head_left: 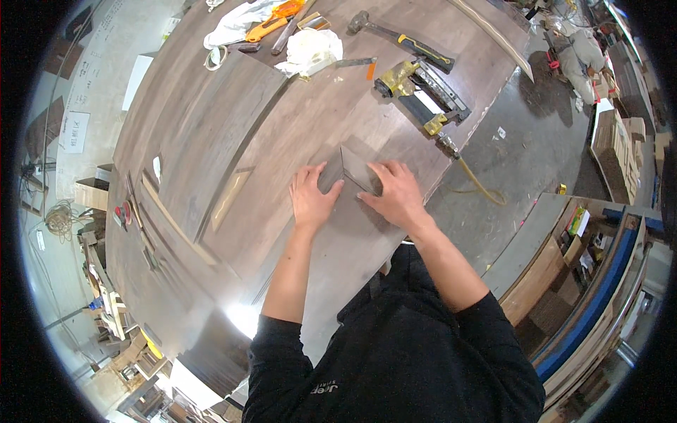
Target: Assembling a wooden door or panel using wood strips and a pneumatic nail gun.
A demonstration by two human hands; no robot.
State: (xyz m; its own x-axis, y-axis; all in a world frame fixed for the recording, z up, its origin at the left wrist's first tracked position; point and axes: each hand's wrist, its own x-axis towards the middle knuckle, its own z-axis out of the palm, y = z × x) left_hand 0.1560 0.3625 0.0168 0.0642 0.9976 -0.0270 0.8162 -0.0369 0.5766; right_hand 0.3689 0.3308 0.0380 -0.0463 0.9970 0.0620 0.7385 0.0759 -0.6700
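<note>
Two short grey-brown wood pieces meet in an angled corner at the middle of the bench. My left hand (312, 199) pinches the left wood piece (330, 171), thumb on its near edge and fingers over its far side. Around the outer end of the right wood piece (357, 166), my right hand (397, 195) is closed with thumb and fingers. The seam between the pieces shows as a dark line between my hands. Both rest on the brown wooden worktop (282, 162); their undersides are hidden.
Beyond my right hand lie a yellow nail gun (423, 95) with an air hose (479, 187) and a hammer (402, 41). Crumpled white cloth (310, 53) and an orange utility knife (266, 28) lie farther back. A large dark panel (233, 106) covers the left side.
</note>
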